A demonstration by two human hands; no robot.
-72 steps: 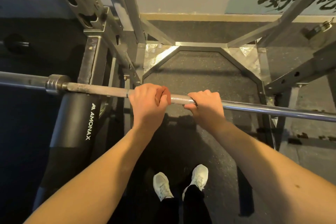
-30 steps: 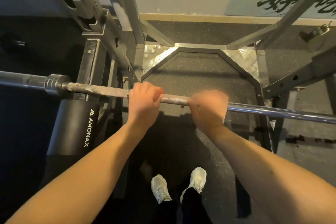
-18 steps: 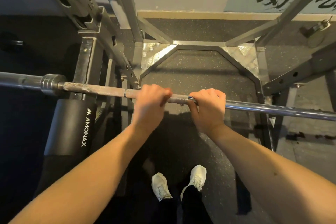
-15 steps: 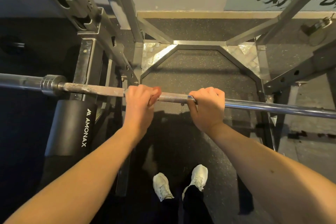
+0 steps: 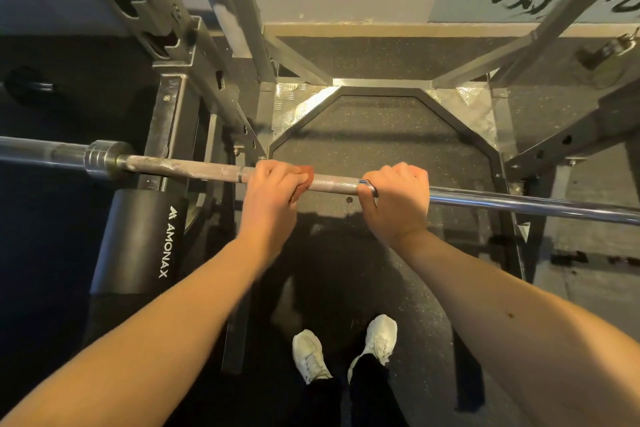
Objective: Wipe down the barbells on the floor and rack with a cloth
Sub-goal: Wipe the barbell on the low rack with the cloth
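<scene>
The steel rack (image 5: pixel 180 55) stands on the rubber floor (image 5: pixel 381 135) and carries the barbell (image 5: pixel 194 168) crosswise, above a black AMONAX pad (image 5: pixel 138 239). The right hand (image 5: pixel 398 201) has its fingers curled round the bar where knurled meets smooth. Just beside it, the left hand (image 5: pixel 273 194) is clamped over a reddish cloth (image 5: pixel 306 177), mostly hidden and seemingly wrapped on the bar.

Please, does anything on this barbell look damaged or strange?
Yes. The long steel barbell looks worn between its collar and the left hand: dull, reddish-brown, with whitish patches, perhaps rust or chalk. Beyond the right hand it is smooth and shiny. Nothing else stands out.
</scene>
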